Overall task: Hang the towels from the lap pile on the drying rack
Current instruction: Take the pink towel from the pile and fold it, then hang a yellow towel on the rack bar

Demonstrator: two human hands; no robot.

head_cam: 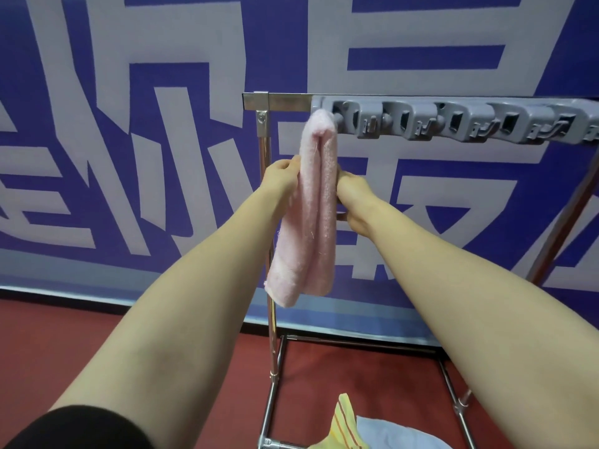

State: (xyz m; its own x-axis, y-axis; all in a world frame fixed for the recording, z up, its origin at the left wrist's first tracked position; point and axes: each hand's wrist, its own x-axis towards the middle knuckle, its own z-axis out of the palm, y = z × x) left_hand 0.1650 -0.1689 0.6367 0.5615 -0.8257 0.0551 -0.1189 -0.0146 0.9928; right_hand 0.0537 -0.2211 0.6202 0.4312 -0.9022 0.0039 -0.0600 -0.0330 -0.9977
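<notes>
Across the whole back wall, a blue banner (129, 124) with huge pale-grey characters. Below it, dark red floor (48, 351). In front of the banner, a metal drying rack (267, 222): shiny upright post at the left, flat top bar, floor rails running toward the camera. Fixed along the top bar, a grey plastic clip strip (453, 124) with a row of blocky holders.

Draped over the left end of that strip, a pink towel (311, 228), folded over so two halves hang side by side just beside the post, lower corners loose.

Reaching up from the bottom of the view, two bare forearms, with a black sleeve (81, 429) at the lower left. Left hand (282, 176) pinching the towel's left edge between thumb and fingertips. Right hand (351, 189) pressed against the right edge, fingers curled round behind the cloth and mostly hidden; probably gripping it, though the grip itself is out of sight.

At the bottom edge, the rest of the lap pile: a yellow striped towel (343, 426) lying against a light blue towel (389, 432), well below the hung one.
</notes>
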